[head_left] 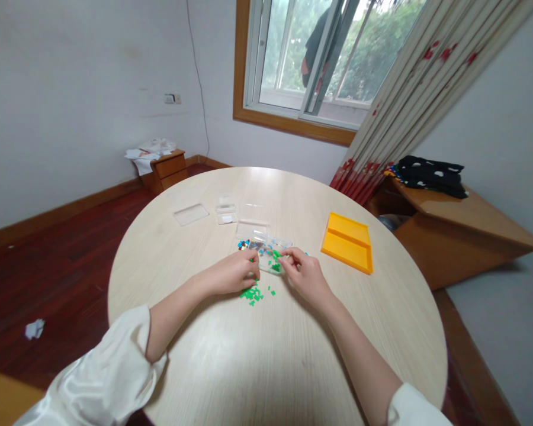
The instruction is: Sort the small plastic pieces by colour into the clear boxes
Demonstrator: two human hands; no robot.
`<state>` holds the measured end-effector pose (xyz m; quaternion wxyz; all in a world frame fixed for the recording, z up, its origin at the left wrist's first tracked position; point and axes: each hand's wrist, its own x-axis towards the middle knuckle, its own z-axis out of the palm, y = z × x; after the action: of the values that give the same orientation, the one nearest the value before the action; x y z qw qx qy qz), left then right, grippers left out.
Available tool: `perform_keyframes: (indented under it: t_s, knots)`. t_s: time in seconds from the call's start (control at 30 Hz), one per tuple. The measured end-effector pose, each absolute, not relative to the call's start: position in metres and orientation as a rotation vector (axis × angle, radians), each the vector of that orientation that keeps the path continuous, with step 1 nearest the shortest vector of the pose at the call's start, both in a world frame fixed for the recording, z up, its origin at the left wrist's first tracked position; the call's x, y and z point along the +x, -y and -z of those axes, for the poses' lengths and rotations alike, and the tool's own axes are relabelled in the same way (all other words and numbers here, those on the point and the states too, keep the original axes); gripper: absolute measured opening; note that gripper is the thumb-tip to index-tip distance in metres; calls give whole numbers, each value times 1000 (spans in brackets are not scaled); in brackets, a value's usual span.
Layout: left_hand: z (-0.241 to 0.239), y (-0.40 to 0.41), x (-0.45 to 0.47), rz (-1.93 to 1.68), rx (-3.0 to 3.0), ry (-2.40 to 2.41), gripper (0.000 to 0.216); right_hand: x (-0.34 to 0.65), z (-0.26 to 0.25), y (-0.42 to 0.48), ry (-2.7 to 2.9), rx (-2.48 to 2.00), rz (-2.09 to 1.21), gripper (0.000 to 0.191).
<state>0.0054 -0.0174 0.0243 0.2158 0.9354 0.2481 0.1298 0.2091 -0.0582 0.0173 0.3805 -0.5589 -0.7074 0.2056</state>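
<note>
My left hand [235, 272] and my right hand [304, 273] rest on a round light wooden table [204, 349], both with fingers curled and pinched. Between them lies a clear plastic box [266, 245] holding small coloured pieces. A little pile of tiny green pieces [253, 294] lies on the table just in front of my left hand. Each hand's fingertips touch the near edge of the box, among the green pieces there. What the fingers pinch is too small to make out.
An orange tray [347, 241] sits to the right. Clear plastic lids and small boxes [225, 213] lie farther back, with a flat clear lid [190, 214] at the left. A wooden desk [462, 231] stands right, a small cabinet [169, 168] by the far wall.
</note>
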Motion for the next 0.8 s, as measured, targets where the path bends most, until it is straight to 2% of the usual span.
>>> perform_keyframes:
  t_s: [0.23, 0.53, 0.7, 0.8]
  knots:
    - [-25, 18, 5, -436, 2524, -712, 10, 213, -13, 55, 1814, -1558, -355, 27]
    - [-15, 7, 7, -991, 2348, -993, 8, 207, -34, 70, 2140, -1546, -506, 18]
    - [-13, 6, 8, -1009, 2317, -1053, 14, 207, -36, 75, 2225, -1491, -662, 16]
    - [-20, 9, 6, -930, 2339, -1069, 11, 207, -37, 77, 2261, -1494, -712, 14]
